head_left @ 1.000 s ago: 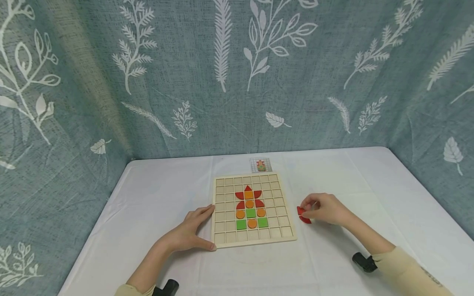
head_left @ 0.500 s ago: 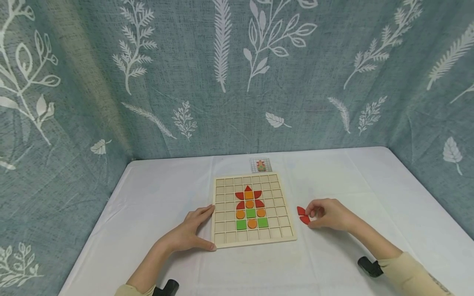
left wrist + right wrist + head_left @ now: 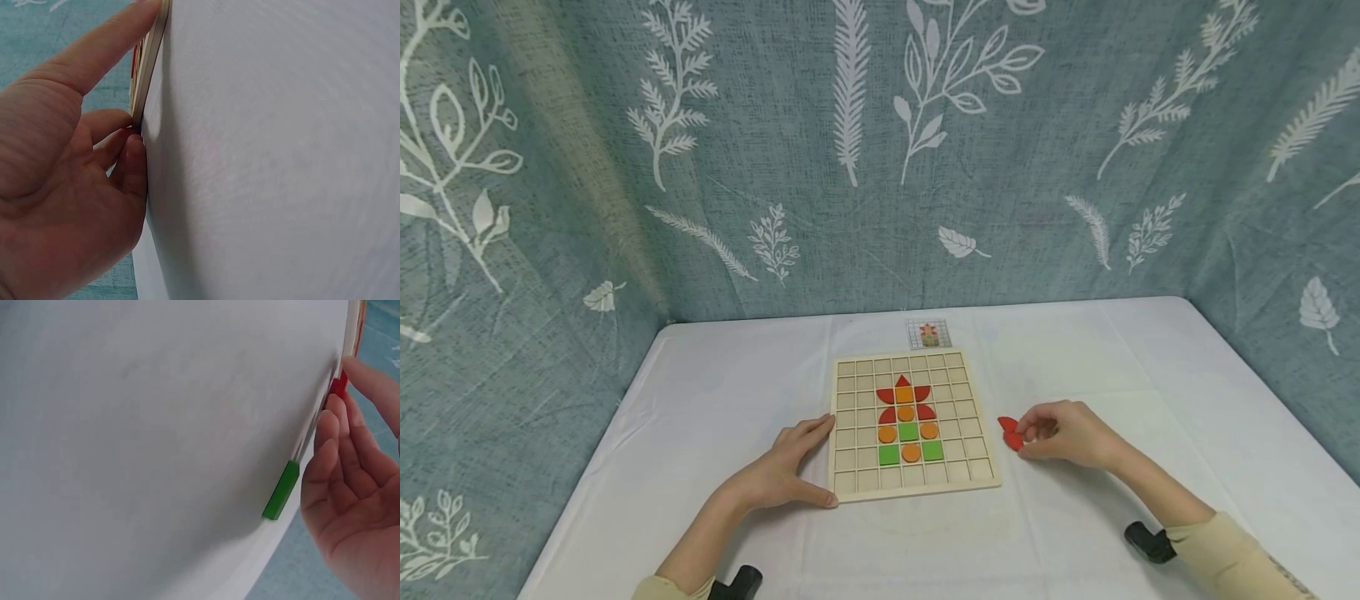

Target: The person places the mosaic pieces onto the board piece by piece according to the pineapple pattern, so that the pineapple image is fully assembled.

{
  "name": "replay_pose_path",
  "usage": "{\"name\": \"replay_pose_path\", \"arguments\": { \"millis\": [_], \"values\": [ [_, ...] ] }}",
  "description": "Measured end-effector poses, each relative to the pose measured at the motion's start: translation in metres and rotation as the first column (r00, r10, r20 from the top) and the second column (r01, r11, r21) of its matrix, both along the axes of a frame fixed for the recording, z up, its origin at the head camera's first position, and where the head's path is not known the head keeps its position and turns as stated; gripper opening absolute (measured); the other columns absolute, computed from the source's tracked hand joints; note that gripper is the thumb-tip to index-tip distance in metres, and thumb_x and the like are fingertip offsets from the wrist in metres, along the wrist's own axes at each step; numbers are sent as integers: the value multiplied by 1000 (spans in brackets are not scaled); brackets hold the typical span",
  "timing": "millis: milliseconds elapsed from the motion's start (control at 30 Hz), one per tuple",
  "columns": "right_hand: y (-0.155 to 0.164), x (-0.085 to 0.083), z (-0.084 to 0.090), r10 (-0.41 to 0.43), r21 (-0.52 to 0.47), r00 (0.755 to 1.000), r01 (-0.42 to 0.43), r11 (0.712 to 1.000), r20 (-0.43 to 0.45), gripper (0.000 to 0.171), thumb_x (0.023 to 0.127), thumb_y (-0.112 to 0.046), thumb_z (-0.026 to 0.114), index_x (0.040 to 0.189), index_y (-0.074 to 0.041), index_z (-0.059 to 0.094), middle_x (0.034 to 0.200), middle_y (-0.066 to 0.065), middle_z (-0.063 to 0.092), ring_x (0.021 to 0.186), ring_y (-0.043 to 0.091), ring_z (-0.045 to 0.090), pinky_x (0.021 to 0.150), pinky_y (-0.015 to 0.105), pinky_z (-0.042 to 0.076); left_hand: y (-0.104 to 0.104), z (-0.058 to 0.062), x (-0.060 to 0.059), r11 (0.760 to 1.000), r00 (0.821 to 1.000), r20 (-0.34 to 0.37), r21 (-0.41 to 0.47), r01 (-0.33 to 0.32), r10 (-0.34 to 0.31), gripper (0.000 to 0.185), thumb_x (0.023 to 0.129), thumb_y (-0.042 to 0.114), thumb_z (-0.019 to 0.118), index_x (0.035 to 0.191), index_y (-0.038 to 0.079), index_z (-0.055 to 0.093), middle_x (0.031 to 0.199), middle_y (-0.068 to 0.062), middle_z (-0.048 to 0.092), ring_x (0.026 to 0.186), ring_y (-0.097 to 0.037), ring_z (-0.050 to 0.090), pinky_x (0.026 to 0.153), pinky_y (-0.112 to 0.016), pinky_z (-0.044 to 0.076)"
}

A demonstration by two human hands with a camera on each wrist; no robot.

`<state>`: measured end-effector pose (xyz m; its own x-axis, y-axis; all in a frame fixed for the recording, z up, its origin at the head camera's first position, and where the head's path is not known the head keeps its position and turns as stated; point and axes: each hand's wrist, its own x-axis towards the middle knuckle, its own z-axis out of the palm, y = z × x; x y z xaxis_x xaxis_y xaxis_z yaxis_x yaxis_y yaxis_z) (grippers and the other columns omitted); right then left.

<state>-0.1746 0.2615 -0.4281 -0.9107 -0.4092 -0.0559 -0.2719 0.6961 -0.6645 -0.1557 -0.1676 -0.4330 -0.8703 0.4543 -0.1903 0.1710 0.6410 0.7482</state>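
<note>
A square wooden grid board (image 3: 861, 483) lies on the table, bearing red, orange and green tiles in a flower-like pattern. My left hand (image 3: 778, 471) rests against its left edge, thumb at the near left corner, fingers extended along the side. To the right of the board lie a red pointed tile (image 3: 1007, 423) and a red curved tile (image 3: 1013, 441), touching or overlapping. My right hand (image 3: 1063, 435) pinches the curved one between thumb and fingertips, low over the table. In the right wrist view, a green tile (image 3: 282, 490) lies near the palm; the head view hides it.
A small card (image 3: 928, 334) printed with a gridded flower pattern lies behind the board. White cloth (image 3: 737, 367) covers the table, and a blue-green curtain (image 3: 820, 250) hangs around its back and sides.
My right hand first drew back a little from above the red tiles, then came slightly left. The two red tiles shifted slightly toward the board and closer together. My left hand stays put.
</note>
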Motion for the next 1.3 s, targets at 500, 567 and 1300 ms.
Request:
{"name": "replay_pose_path", "arguments": {
  "millis": [500,567,1300],
  "values": [
    [-35,-1,1,-112,-219,966,164,962,231,30,80,-20,80,104,-5,70,88,2,70,76,19,64,65,29,52,0,-3,0,1000,1000,-9,-5,8,-8,109,67,34,89,154,7,29,158,-13,24,139,-35,20,110,-61,22],
    [-40,-1,1,-116,-238,958,181,954,263,32,80,-20,80,105,-4,69,88,3,70,76,19,64,63,31,52,0,-3,0,1000,1000,-9,-6,8,-8,109,67,34,89,154,7,29,158,-12,24,139,-35,20,110,-61,22],
    [-100,4,2,34,-248,972,25,968,231,28,80,-20,80,102,-7,68,81,-2,68,75,15,62,74,31,50,-1,-2,0,1000,1000,-9,-14,0,0,109,67,34,90,154,8,29,157,-12,25,139,-35,20,110,-60,22]
  ]
}}
